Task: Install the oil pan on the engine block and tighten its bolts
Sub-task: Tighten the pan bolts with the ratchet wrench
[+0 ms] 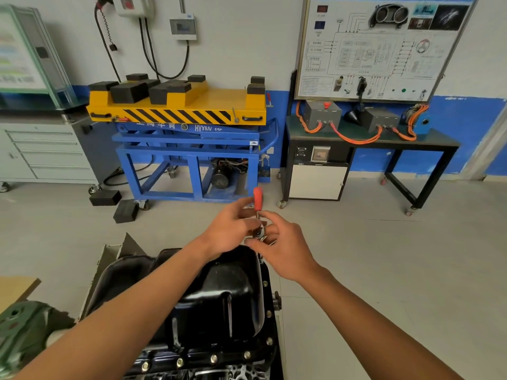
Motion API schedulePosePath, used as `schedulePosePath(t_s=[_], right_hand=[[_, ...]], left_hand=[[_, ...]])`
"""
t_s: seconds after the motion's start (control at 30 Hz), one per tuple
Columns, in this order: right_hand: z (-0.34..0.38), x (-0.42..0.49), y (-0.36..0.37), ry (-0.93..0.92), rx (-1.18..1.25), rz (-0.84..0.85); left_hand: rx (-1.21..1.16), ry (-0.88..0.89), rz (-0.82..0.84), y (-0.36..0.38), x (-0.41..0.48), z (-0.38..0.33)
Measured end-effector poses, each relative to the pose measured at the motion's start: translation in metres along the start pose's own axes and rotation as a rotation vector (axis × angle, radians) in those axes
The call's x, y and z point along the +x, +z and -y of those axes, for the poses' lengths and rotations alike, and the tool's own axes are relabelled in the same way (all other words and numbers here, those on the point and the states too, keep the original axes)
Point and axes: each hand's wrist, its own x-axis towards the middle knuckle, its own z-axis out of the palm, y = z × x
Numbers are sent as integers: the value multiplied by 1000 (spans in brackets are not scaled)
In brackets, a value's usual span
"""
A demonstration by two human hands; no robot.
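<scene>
Grey workshop floor (384,256); oil pan (219,292) sits on engine block (208,363), just below both my hands. My left hand (230,229) curls round ratchet (258,198) under its red handle; right hand (285,250) pinches its head. Ratchet stands nearly upright, shaft dropping onto pan's far right corner; right hand nearer.

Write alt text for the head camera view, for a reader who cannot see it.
The left hand and right hand grip a red-handled ratchet above the far rim of a black oil pan on an engine block, bolts lining its flange. Behind stand a yellow lift cart and a wiring display board.
</scene>
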Motion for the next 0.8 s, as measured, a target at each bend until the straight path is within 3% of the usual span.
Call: schedulePosePath(t_s=[0.2, 0.3, 0.4, 0.57, 0.8], right_hand=[[3, 3, -21, -85, -263, 116], [12, 8, -38, -97, -445, 203], [24, 15, -51, -96, -797, 249], [42, 26, -53, -84, -1105, 230], [44, 38, -38, 70, -992, 233]], left_hand=[[165, 39, 216, -7, -1, -1], [359, 100, 333, -4, 1, 1], [528, 102, 313, 2, 9, 8], [564, 94, 287, 3, 26, 12], [350, -1, 264, -5, 45, 25]])
